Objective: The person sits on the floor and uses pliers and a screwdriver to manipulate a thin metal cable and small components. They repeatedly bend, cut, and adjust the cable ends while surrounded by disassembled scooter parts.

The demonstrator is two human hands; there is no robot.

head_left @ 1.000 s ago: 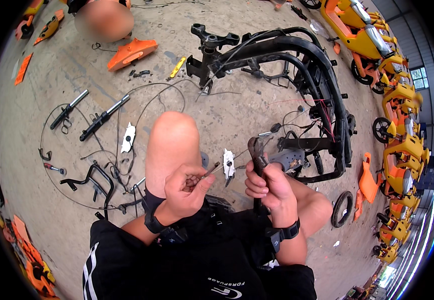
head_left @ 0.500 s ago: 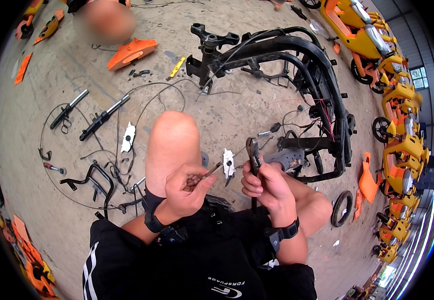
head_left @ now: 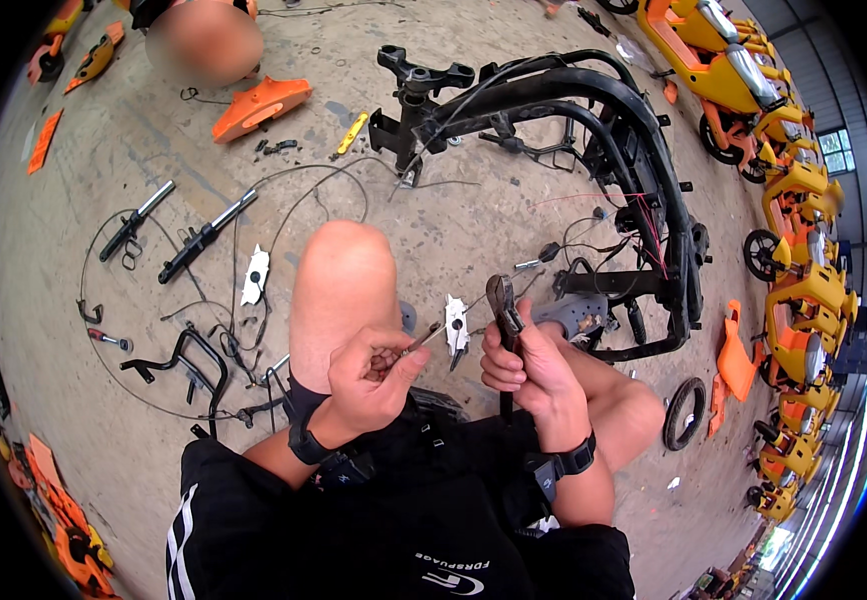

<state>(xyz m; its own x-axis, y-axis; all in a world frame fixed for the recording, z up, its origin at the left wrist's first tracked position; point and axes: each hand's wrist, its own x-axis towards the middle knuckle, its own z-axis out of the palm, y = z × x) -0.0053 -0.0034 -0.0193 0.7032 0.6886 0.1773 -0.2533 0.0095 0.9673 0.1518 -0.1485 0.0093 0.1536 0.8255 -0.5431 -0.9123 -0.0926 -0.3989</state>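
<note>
I crouch over a concrete floor. My left hand (head_left: 372, 372) pinches a small metal part with a thin pin or screw (head_left: 422, 340) sticking out toward the right. My right hand (head_left: 526, 366) grips a pair of dark pliers (head_left: 503, 318) upright, jaws at the top, close beside the pin. A small white-silver bracket (head_left: 456, 324) lies on the floor just behind the two hands. My bare knee (head_left: 342, 280) rises just behind the left hand.
A stripped black scooter frame (head_left: 594, 170) lies ahead right, with cables trailing. Fork tubes (head_left: 204, 236), a black handlebar piece (head_left: 186, 358), wires and an orange panel (head_left: 259, 104) lie left. Orange-yellow scooters (head_left: 784, 220) line the right side. A small wheel (head_left: 686, 412) rests by my right knee.
My right hand has turned the pliers more upright and brought them closer to the part in the left hand. The left hand has hardly moved.
</note>
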